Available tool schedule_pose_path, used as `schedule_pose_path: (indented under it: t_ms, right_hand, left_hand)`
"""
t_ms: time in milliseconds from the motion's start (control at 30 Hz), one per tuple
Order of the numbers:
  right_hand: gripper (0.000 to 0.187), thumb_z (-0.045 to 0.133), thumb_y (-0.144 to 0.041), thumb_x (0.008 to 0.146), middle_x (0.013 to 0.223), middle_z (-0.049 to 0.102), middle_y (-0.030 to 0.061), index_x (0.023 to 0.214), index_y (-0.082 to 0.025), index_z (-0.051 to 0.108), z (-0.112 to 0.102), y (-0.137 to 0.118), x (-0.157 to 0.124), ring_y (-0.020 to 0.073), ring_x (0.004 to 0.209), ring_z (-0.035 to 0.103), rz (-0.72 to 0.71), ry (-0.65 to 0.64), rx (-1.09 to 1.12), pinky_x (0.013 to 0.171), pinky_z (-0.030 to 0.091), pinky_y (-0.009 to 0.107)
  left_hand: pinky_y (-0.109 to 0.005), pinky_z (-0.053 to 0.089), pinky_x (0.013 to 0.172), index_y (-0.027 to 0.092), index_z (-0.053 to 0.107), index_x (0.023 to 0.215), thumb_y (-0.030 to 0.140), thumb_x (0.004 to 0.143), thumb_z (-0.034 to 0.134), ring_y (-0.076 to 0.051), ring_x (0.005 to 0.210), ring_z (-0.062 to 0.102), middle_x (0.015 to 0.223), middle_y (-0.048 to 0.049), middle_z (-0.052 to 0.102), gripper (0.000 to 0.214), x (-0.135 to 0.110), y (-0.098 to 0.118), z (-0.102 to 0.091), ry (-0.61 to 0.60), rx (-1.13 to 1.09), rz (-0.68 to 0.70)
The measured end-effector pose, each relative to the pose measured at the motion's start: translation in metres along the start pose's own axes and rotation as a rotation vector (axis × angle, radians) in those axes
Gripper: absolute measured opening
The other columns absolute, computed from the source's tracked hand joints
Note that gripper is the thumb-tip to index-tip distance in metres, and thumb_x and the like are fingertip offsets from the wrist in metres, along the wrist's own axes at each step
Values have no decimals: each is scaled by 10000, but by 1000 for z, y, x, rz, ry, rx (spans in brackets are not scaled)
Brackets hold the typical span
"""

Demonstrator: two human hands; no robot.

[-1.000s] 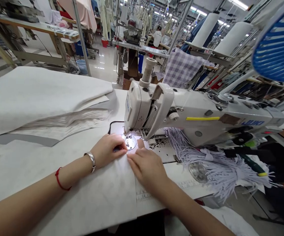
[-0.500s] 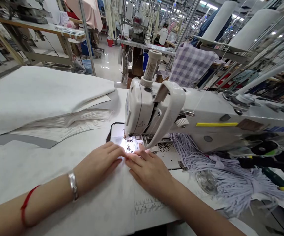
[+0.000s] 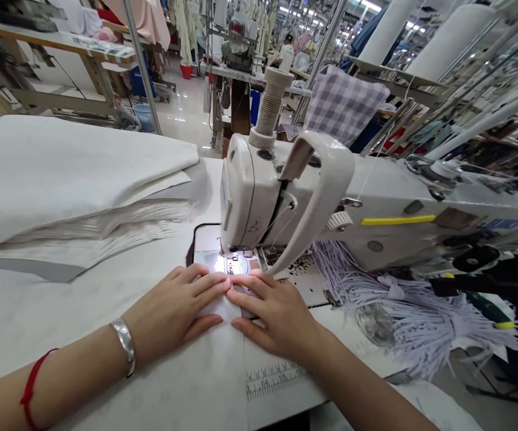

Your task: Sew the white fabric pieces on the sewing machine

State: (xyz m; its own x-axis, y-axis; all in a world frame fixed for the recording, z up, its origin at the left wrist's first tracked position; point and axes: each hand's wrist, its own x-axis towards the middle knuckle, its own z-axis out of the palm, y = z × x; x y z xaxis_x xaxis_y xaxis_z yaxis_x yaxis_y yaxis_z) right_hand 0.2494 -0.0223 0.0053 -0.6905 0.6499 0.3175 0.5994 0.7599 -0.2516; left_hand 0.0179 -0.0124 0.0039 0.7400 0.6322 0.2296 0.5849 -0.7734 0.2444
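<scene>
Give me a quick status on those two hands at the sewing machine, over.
Left hand and right hand flat, fingertips almost meeting. White fabric under both, just before the needle plate. Lilac strips bunched right of the machine, clear of the hands.

White mottled fabric panel (image 3: 182, 389), lying flat and pretty smooth, its end running right up to the lit needle plate (image 3: 236, 262), left hand (image 3: 173, 314) and right hand (image 3: 277, 314) spread on top, nearly touching
</scene>
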Motion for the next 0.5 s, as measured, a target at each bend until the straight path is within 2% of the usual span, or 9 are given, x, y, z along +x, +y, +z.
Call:
schedule_pose_path:
  t_ms: [167,333,500]
  right_hand:
    - [331,445,-419,934,1216,592,30,1187,-256,583,2,3,2,202,968,551,76,-36,-35,830,414,348]
    - [332,456,-428,930,1225,590,7,1204,-285,576,2,4,5,183,887,570,132,-39,-25,843,405,350]
    - [323,471,-424,926,1221,591,4,1196,-285,584,3,6,6,186,919,566,134,-28,-34,838,406,335]
  left_hand:
    - [-339,403,737,185,548,1188,422,958,410,-240,980,509,1039,-67,637,358,4,-4,1,30,64,18]
    - [-345,389,725,190,516,1236,432,963,396,-253,1012,498,1103,-78,621,384,5,-7,1,37,83,20]
    - [-357,412,767,177,499,1263,406,955,433,-251,1016,506,1193,-74,608,390,5,-9,-1,22,83,31]
